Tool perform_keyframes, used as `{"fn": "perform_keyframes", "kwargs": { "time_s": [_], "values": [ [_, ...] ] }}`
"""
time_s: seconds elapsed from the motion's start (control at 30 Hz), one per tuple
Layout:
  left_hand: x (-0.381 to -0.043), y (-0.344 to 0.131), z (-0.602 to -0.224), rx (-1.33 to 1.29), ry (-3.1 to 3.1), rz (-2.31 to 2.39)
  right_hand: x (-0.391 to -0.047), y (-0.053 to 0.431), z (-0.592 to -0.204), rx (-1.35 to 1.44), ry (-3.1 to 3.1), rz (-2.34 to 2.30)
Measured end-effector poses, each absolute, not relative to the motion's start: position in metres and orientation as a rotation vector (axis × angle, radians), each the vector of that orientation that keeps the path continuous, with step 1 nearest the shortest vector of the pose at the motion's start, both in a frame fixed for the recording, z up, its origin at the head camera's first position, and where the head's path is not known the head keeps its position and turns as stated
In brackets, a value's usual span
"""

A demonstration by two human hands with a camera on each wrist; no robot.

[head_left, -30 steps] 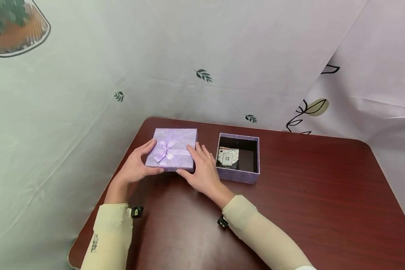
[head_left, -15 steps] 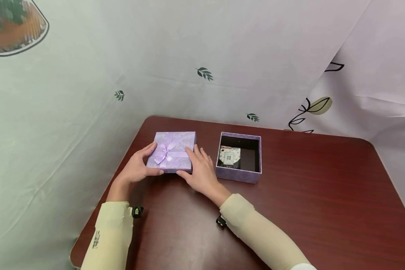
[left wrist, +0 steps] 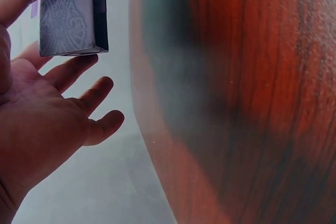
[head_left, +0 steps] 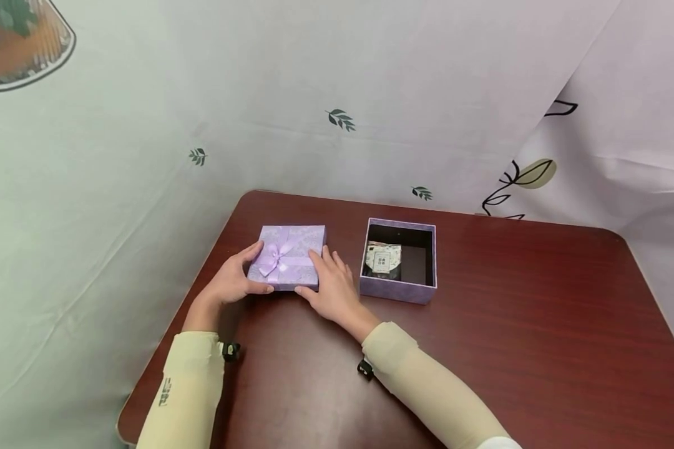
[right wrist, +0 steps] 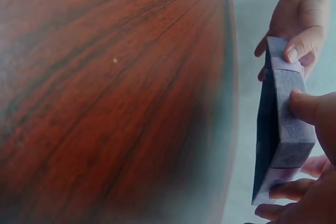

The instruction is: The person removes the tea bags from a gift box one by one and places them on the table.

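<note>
A lilac patterned gift box lid [head_left: 306,237] with a ribbon bow is held between both hands at the left of the table. My left hand [head_left: 227,282] grips its left part, thumb on the near side. At the right part my right hand [head_left: 337,290] pinches it, thumb at the near side and fingers along the right side. In the right wrist view the lid [right wrist: 294,121] shows its dark hollow underside, raised off the table. Close to the right hand stands the matching box base [head_left: 395,291], holding a small packet [head_left: 382,262] with a pale label.
The dark red wooden table [head_left: 517,324] has rounded corners and meets a pale fabric backdrop [head_left: 258,93] with leaf prints behind it. Both forearms wear cream sleeves, with a small black camera [head_left: 365,369] at the right wrist.
Both hands have brought the lid slightly down and nearer to me, keeping the same hold. The box base has stayed in place while the head view shifted a little.
</note>
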State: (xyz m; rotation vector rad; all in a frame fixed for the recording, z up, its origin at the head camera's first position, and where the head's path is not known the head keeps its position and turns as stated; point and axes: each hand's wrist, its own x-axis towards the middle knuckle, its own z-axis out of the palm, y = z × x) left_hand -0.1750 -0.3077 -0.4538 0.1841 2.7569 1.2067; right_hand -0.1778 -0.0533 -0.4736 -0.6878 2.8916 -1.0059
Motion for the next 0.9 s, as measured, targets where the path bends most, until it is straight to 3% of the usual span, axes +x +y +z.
{"fn": "perform_keyframes", "kwargs": {
  "time_s": [0.9],
  "values": [
    [-0.18,-0.31,-0.477,0.138,2.696,1.197,-0.175,-0.062,-0.489,-0.623,2.848,-0.918]
  ]
}}
